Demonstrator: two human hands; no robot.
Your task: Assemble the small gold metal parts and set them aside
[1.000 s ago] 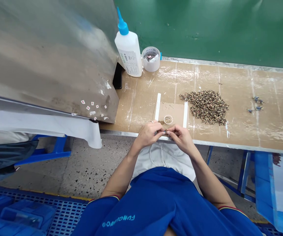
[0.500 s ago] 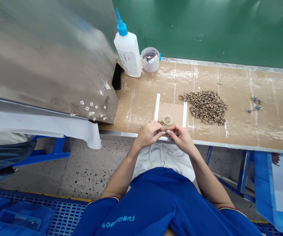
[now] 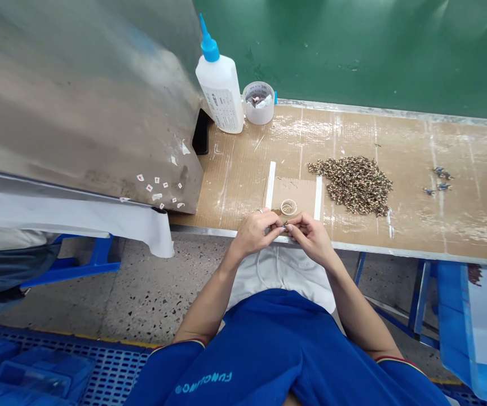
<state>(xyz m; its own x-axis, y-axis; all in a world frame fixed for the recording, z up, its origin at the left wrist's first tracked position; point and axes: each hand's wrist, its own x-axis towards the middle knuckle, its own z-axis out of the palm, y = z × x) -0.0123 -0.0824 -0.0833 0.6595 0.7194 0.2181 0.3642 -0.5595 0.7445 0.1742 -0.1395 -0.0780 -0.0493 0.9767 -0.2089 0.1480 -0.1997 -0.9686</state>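
Note:
My left hand (image 3: 255, 231) and my right hand (image 3: 311, 235) meet at the near edge of the cardboard-covered bench (image 3: 416, 220). Both are pinched on one tiny dark part (image 3: 284, 225) held between their fingertips; its shape is too small to make out. Just beyond my fingers lies a small clear ring (image 3: 288, 207) between two white tape strips (image 3: 271, 184). A heap of small brown and white parts (image 3: 352, 176) sits to the right of the strips.
A white squeeze bottle with a blue nozzle (image 3: 220, 84) and a small white cup (image 3: 259, 101) stand at the back left. A large metal housing (image 3: 83, 96) fills the left. A few bluish parts (image 3: 438, 179) lie far right. Blue crates (image 3: 27, 366) sit on the floor.
Nothing has visibly changed; my hands stay pinched together at the bench edge, and the view has only shifted slightly.

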